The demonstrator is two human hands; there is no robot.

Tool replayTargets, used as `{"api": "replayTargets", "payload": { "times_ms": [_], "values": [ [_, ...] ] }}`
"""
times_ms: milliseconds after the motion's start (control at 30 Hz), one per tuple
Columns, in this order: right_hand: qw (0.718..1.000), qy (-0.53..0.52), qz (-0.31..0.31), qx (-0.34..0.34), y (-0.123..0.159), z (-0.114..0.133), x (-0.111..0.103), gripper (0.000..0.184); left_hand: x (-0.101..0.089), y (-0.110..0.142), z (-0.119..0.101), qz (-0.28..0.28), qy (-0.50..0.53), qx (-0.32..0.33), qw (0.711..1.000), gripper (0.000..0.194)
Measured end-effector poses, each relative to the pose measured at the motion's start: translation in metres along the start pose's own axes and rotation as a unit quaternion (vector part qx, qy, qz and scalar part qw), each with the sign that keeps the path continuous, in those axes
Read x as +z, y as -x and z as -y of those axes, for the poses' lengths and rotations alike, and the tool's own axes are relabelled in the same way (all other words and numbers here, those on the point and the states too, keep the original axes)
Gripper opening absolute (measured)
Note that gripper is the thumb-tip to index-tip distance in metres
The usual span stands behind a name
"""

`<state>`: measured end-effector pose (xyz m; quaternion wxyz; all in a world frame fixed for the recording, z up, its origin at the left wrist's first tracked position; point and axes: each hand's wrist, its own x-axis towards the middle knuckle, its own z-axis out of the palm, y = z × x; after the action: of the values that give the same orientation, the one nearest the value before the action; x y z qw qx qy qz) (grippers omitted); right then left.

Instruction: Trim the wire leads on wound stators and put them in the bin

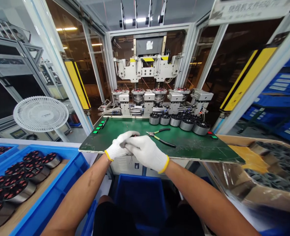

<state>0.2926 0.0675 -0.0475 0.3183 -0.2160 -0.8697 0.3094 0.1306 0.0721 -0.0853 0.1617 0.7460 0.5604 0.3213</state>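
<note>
While both gloved hands sit right at the near edge of the green desk (184, 144), pretty much everything else is laid out around that desk. Behind it stands a stator winding machine (147, 68) in an aluminium-framed enclosure, with a desk fan (40, 114) off past its left corner. To the left of the desk is a blue tray (68, 177) of copper-wound stators (34, 167), to the right a cardboard box (233, 139) full of dark cores (277, 160), and under the front edge a blue bin (140, 196).

On the desk's far side sit five steel-sleeved stators (187, 124) in a row, and at the middle lie yellow-and-green handled pliers (159, 137), just beyond the right hand (147, 152) and not being touched. The left hand (119, 146) and right hand are pressed together, fingertips bunched. Looks like they're pinching a thin wire (130, 159) that trails down below them, but the gloves hide the actual grip, so I can't say for sure. For fine wire like that, I'd keep the pinch right at the fingertips so it doesn't kink.
</note>
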Motion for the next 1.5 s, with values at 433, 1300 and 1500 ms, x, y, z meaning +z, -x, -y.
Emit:
{"api": "replayTargets", "payload": {
  "times_ms": [433,1300,1500],
  "values": [
    [0.899,-0.37,-0.121,0.201,-0.019,-0.055,-0.006,0.018,0.001,-0.004,-0.011,0.009,0.027,-0.039,0.999,0.051],
    [0.969,0.013,-0.204,0.14,0.001,-0.054,-0.009,0.036,-0.004,-0.004,-0.013,0.033,0.053,-0.003,0.998,0.042],
    [0.965,0.232,0.01,0.126,0.045,-0.042,-0.012,0.024,0.0,0.009,-0.019,-0.055,0.02,0.096,0.994,0.032]
  ]
}}
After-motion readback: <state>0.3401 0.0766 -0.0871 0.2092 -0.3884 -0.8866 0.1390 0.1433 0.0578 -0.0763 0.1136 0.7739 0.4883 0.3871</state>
